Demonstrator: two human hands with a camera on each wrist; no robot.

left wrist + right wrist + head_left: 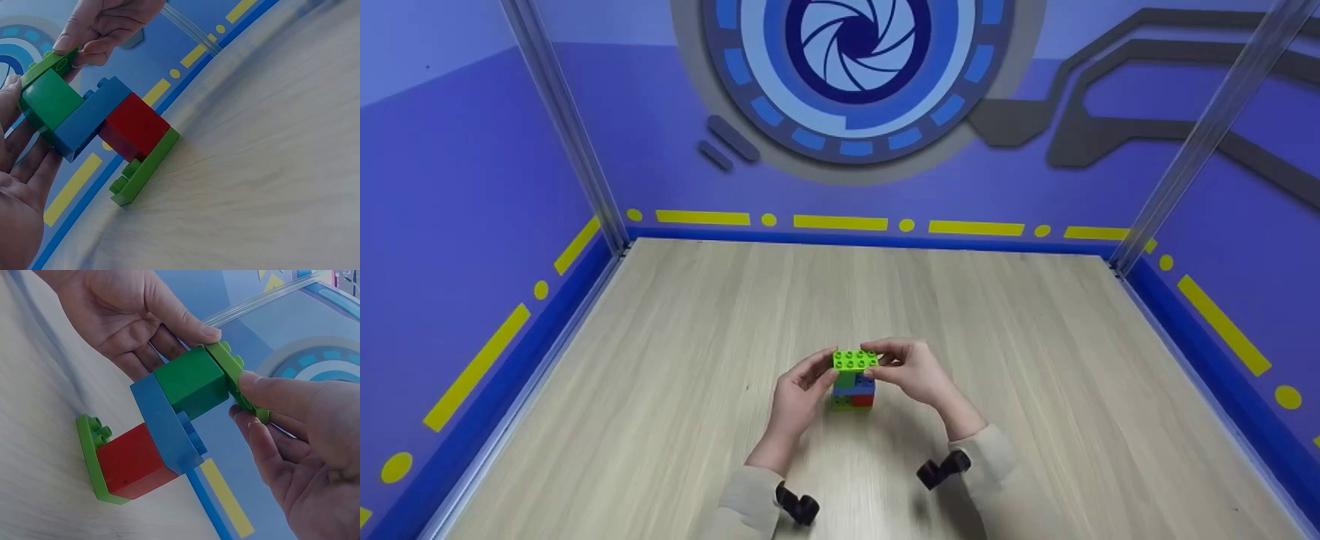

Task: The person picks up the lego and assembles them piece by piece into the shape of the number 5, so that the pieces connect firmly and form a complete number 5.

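A small tower of toy building bricks stands on the table between both hands. From the bottom come a light green plate (149,169), a red brick (135,461), a blue brick (93,121) and a dark green brick (191,382). A studded light green plate (855,361) lies across the top, overhanging the dark green brick to the right. My right hand (919,371) pinches this overhanging end between thumb and fingers. On the other side my left hand (795,401) grips the top plate's left end, thumb in front, its other fingers behind the upper bricks.
The wooden table (720,315) extends around the tower. Blue panels (645,135) with yellow marks enclose its back and sides, joined by clear corner posts (562,120). Black wrist mounts (945,469) stick out from the sleeves near the table's front.
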